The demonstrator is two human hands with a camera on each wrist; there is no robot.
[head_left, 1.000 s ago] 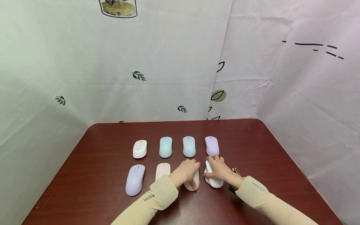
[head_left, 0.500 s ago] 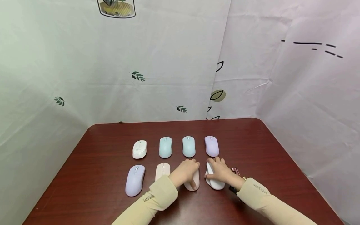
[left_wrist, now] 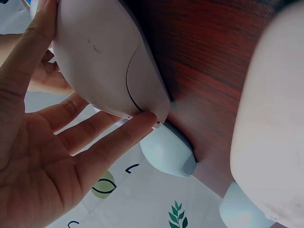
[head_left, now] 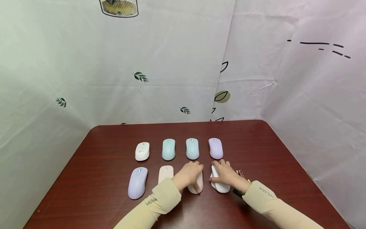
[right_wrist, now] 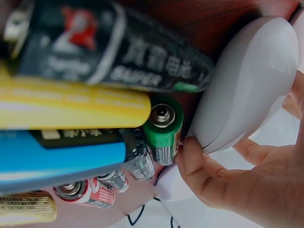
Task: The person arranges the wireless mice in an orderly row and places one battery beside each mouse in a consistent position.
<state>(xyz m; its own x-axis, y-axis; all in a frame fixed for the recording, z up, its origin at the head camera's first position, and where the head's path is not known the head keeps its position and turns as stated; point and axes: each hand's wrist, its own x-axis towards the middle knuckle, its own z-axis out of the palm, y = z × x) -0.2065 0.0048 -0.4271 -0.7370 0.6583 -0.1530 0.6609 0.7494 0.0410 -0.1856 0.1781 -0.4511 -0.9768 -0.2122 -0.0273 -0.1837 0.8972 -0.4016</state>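
My left hand (head_left: 188, 174) grips a pale pink computer mouse (head_left: 199, 183) from above, thumb on one flank and fingers on the other. The left wrist view shows that pink mouse (left_wrist: 97, 52) close up, with one fingertip at its front end. To the right of it, my right hand (head_left: 226, 174) holds a white computer mouse (head_left: 221, 187) between thumb and fingers, on the table. In the right wrist view the fingertips touch the edge of the white mouse (right_wrist: 247, 80). The palms cover parts of both mice in the head view.
Several batteries (right_wrist: 164, 128) lie beside the right wrist, mostly hidden by the sleeve from above. A back row holds a white mouse (head_left: 142, 151), two teal mice (head_left: 168, 149) and a purple mouse (head_left: 215, 148). Left stand a lavender mouse (head_left: 138, 183) and another pink mouse (head_left: 166, 173).
The right hand and the white mouse have slid slightly right and toward the near edge, opening the gap from the pink mouse. The left hand stays in place.
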